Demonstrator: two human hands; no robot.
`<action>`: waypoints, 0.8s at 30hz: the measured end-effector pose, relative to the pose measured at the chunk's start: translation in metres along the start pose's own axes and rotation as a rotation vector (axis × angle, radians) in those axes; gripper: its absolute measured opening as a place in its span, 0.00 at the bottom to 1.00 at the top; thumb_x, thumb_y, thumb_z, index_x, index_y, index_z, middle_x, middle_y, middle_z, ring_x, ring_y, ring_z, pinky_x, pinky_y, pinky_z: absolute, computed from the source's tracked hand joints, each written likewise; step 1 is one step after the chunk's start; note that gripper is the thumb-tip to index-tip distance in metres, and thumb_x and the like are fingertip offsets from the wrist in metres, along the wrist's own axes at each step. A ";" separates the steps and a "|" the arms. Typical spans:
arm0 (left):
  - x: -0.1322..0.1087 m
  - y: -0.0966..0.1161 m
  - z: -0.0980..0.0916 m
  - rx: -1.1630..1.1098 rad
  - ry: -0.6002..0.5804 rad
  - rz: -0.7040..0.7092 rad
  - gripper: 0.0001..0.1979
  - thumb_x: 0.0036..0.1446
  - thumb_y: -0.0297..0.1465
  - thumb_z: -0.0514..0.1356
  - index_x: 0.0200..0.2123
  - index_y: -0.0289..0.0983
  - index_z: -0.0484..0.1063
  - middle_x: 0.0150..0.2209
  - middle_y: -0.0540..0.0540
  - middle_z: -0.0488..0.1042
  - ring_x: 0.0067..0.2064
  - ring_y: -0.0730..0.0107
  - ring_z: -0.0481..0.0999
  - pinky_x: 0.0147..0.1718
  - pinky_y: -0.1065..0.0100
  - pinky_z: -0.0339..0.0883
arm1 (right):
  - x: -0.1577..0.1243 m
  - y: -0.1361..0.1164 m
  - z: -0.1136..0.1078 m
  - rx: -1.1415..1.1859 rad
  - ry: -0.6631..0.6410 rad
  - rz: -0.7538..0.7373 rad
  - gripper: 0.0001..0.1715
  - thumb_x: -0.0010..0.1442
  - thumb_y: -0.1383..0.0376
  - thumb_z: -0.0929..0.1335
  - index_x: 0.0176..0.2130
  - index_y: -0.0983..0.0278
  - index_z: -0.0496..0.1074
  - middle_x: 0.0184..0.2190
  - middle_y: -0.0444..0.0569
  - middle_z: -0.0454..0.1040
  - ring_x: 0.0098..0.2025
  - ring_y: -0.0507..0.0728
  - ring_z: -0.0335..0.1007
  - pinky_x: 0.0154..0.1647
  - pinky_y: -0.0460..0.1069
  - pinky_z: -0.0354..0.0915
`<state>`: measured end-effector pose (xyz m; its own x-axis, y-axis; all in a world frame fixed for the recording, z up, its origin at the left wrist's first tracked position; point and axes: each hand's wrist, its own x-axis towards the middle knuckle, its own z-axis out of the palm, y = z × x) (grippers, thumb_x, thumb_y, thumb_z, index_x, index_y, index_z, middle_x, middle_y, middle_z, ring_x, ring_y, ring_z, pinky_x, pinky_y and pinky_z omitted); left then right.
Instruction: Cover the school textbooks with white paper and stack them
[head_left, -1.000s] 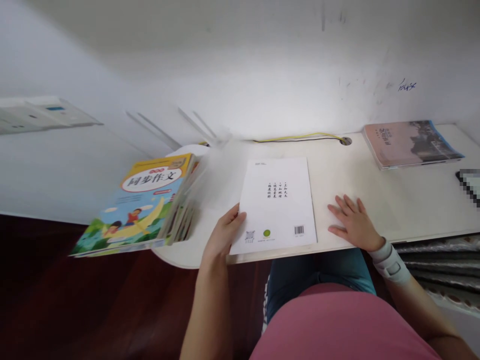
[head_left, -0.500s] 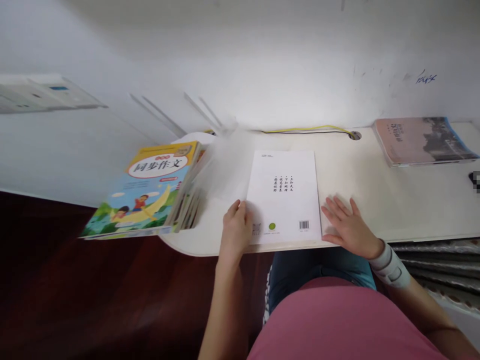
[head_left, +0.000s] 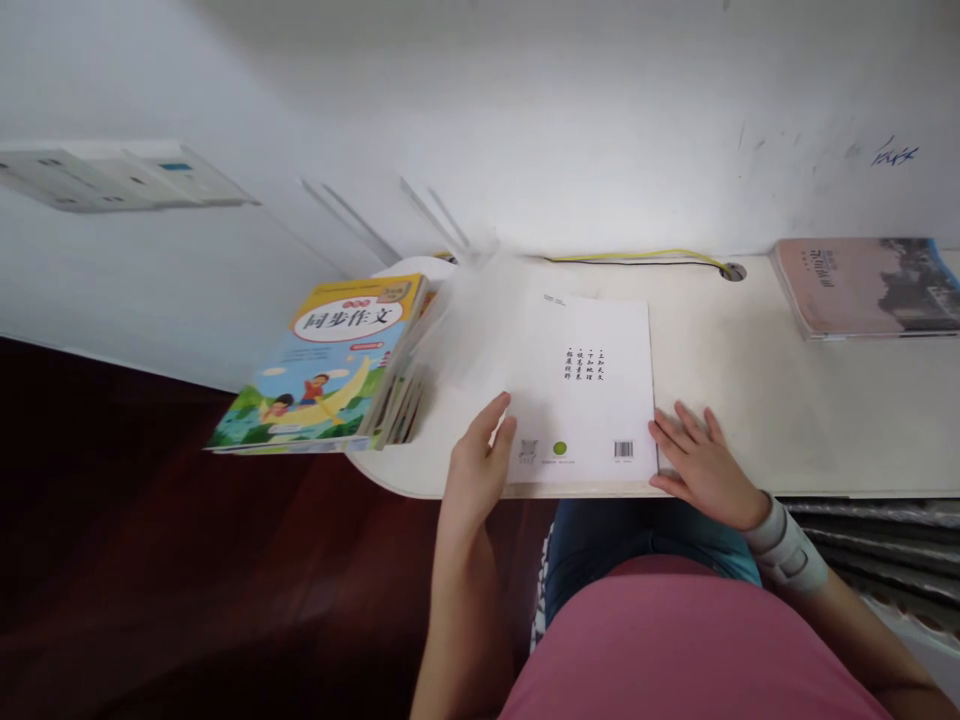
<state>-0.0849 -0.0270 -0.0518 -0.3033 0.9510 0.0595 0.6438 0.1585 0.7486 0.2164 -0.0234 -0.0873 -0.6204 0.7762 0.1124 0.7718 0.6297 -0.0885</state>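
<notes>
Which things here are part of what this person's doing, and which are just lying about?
In use:
white booklet
left hand, by its left edge
right hand, at its right edge

Apparently lying about:
book stack, left
pinkish book, right
yellow cable

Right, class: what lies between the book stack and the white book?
In the head view: clear plastic and, lower down, the left hand.

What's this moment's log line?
white book: flat on table | left hand: open, at book's left edge | right hand: open, at right edge
</notes>
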 end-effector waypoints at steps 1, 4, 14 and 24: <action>-0.003 0.004 -0.003 -0.043 -0.013 -0.022 0.25 0.59 0.43 0.52 0.55 0.36 0.69 0.56 0.41 0.71 0.59 0.56 0.67 0.59 0.52 0.58 | 0.000 0.000 0.001 0.002 0.000 -0.004 0.36 0.64 0.48 0.57 0.63 0.64 0.57 0.64 0.54 0.58 0.67 0.68 0.43 0.62 0.70 0.42; -0.011 0.014 -0.010 -0.134 -0.016 -0.052 0.26 0.57 0.45 0.55 0.54 0.36 0.70 0.55 0.42 0.72 0.58 0.54 0.68 0.58 0.52 0.59 | -0.002 0.000 0.001 0.012 0.022 -0.007 0.35 0.64 0.48 0.57 0.63 0.65 0.58 0.64 0.55 0.59 0.67 0.69 0.44 0.62 0.70 0.43; -0.022 0.051 0.025 -0.382 -0.123 0.174 0.29 0.59 0.46 0.55 0.61 0.42 0.60 0.64 0.41 0.59 0.63 0.57 0.59 0.56 0.55 0.62 | 0.045 -0.048 -0.041 0.459 0.281 -0.127 0.22 0.63 0.50 0.61 0.41 0.64 0.72 0.41 0.52 0.76 0.43 0.56 0.71 0.54 0.56 0.60; -0.030 0.062 0.031 -0.282 -0.181 0.270 0.27 0.64 0.40 0.48 0.65 0.46 0.49 0.67 0.41 0.50 0.67 0.60 0.51 0.59 0.57 0.60 | 0.057 -0.052 -0.042 1.297 0.148 0.192 0.16 0.60 0.56 0.65 0.28 0.63 0.71 0.24 0.43 0.74 0.27 0.50 0.69 0.31 0.46 0.65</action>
<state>-0.0140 -0.0376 -0.0273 -0.0061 0.9836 0.1801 0.4580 -0.1574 0.8749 0.1469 -0.0127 -0.0345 -0.4320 0.8973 0.0907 0.1012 0.1481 -0.9838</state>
